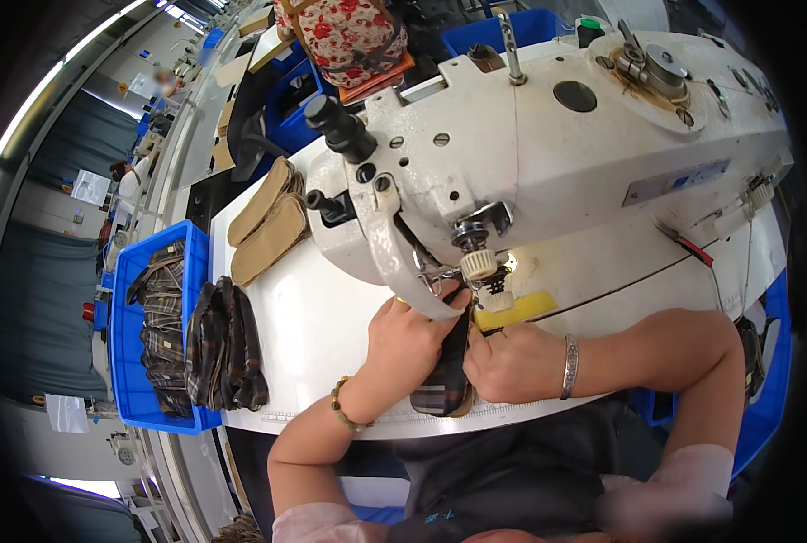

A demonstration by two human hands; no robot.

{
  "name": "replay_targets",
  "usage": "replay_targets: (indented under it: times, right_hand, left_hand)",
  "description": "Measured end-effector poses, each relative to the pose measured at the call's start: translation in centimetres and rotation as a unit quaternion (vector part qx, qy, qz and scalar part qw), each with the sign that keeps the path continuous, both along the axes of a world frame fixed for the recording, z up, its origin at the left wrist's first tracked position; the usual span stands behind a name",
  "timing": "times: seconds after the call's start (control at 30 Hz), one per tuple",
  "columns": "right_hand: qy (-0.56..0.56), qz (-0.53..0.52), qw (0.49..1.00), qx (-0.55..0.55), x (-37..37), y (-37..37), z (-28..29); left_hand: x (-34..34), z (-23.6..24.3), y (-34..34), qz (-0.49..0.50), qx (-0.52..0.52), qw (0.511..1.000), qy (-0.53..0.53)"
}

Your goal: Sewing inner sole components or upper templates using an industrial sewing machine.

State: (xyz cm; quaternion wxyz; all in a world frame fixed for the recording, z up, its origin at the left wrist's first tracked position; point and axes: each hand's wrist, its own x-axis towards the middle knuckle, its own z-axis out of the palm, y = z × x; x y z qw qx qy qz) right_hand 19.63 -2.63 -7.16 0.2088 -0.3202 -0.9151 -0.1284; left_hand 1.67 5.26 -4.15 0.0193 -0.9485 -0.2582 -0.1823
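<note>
A dark plaid fabric piece (441, 391) with a tan edge lies on the white sewing table, its far end under the needle area of a white sewing machine (548, 172). My left hand (408, 344) grips it from the left, fingertips close to the presser foot, which is partly hidden. From the right, my right hand (515, 362) is closed with thumb and fingers pinching the piece's right edge. Just beyond that hand, a yellow plate (517, 310) lies on the machine bed.
Tan shaped pieces (272, 237) are stacked at the left of the table. Folded plaid pieces (227, 348) rest at the left edge beside a blue crate (128, 362) full of plaid fabric. Red-handled snips (688, 246) lie at the right. A floral bag (345, 41) stands behind.
</note>
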Motion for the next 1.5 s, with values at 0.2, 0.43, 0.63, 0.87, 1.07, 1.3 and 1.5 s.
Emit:
replay_targets:
  times: [0.2,0.43,0.63,0.87,1.07,1.3,1.5]
  right_hand:
    - [0.006,0.004,1.0,-0.024,0.2,-0.1,0.2]
    - [0.028,-0.02,0.999,-0.021,0.3,0.6,0.2]
    - [0.031,-0.056,0.997,-0.045,0.3,-0.2,0.4]
    - [-0.005,-0.013,1.0,-0.019,-0.4,-2.1,1.2]
    - [-0.005,0.027,0.999,-0.044,-0.5,-2.3,1.2]
    - [0.004,0.043,0.999,0.001,-0.4,-2.2,1.6]
    - [0.003,0.053,0.998,0.026,-0.4,-1.8,1.5]
  left_hand:
    - [0.1,0.1,-0.6,0.013,-0.035,0.998,0.052]
    - [-0.1,-0.1,0.4,0.03,-0.052,0.997,0.039]
    - [-1.2,5.9,-2.4,-0.052,-0.214,0.962,0.161]
    - [-1.4,3.5,-3.9,-0.068,-0.114,0.978,0.162]
    - [-0.9,2.2,-4.3,-0.068,-0.002,0.987,0.143]
    - [-0.6,2.3,-4.3,-0.074,-0.011,0.99,0.118]
    - [-0.5,2.0,-4.2,-0.072,-0.019,0.992,0.104]
